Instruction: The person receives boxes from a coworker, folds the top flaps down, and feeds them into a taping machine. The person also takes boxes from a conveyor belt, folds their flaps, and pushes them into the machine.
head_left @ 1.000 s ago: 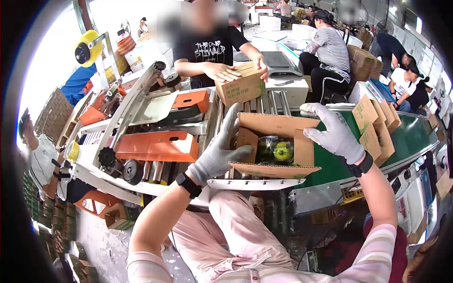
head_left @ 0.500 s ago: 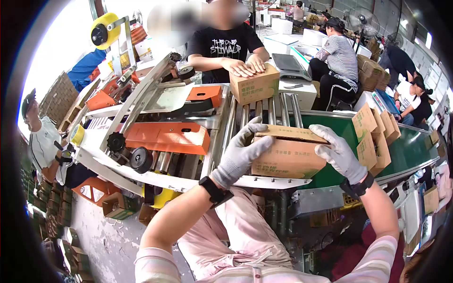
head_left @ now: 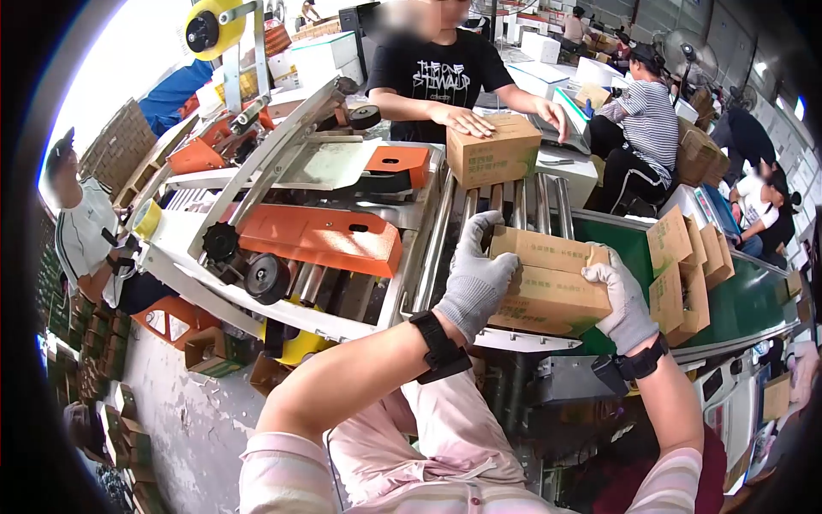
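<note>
Between my two gloved hands is a brown cardboard box (head_left: 552, 295) with green print, held over the near end of the metal rollers (head_left: 445, 248). My left hand (head_left: 478, 278) grips its left side, thumb on the front edge. My right hand (head_left: 618, 295) clasps the right side, with the thumb near the top edge. The box's top flaps lie closed, a seam running across between them. Just beyond, another closed cardboard box (head_left: 492, 157) sits on the rollers, with a co-worker's hand (head_left: 462, 120) resting on its top.
To the left stands a sealing machine with an orange plate (head_left: 317, 236), black knobs and a yellow tape roll (head_left: 214, 30). Open cardboard boxes (head_left: 681, 278) stand on the green conveyor belt (head_left: 745, 295) at the right. A striped-shirt person (head_left: 634, 128) sits behind it.
The held box has tipped so more of its top shows, and its top flaps now lie flatter. The co-worker has lifted one hand off the far box.
</note>
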Action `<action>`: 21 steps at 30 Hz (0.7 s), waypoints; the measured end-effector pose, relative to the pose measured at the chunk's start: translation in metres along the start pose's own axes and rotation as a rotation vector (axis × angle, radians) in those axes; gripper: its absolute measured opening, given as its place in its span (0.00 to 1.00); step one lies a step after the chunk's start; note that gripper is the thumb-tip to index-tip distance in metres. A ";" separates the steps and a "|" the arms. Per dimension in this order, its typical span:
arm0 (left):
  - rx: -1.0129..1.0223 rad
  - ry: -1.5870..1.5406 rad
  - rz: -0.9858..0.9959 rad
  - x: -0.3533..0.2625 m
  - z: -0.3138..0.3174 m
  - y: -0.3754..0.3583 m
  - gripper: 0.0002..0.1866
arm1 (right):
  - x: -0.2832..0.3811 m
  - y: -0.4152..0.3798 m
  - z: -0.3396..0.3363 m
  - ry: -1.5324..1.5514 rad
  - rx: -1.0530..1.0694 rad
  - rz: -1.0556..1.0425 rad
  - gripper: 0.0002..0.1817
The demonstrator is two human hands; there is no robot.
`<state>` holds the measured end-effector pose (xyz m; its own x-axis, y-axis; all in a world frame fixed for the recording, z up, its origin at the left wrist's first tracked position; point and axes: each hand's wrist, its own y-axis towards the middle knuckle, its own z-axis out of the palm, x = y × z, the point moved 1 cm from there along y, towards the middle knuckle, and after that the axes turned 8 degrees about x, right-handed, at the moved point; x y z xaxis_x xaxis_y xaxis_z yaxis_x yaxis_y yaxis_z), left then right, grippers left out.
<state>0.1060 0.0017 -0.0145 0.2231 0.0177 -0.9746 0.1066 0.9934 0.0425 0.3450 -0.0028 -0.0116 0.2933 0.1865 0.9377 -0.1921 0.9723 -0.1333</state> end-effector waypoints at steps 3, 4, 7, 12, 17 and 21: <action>-0.016 -0.164 0.126 0.010 -0.021 0.031 0.42 | -0.007 0.035 -0.001 0.039 0.009 -0.025 0.26; -0.031 -0.214 0.223 0.001 -0.028 0.041 0.47 | -0.002 0.045 0.008 0.063 0.025 -0.029 0.25; -0.135 -0.338 0.427 -0.023 -0.069 0.027 0.44 | -0.015 0.101 0.037 0.032 0.014 -0.064 0.19; -0.238 -0.006 0.582 -0.063 -0.115 -0.074 0.32 | -0.052 0.196 0.117 -0.084 0.047 -0.276 0.16; -0.130 0.046 0.609 -0.049 -0.116 -0.107 0.31 | -0.056 0.203 0.195 -0.088 0.039 -0.236 0.29; -0.040 0.179 0.597 -0.033 -0.106 -0.110 0.33 | -0.033 0.139 0.158 -0.149 -0.060 -0.342 0.48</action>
<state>-0.0155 -0.0966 -0.0099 0.0664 0.5868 -0.8070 -0.0238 0.8095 0.5867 0.1605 0.1037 -0.0107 0.1903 -0.1683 0.9672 -0.0506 0.9822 0.1809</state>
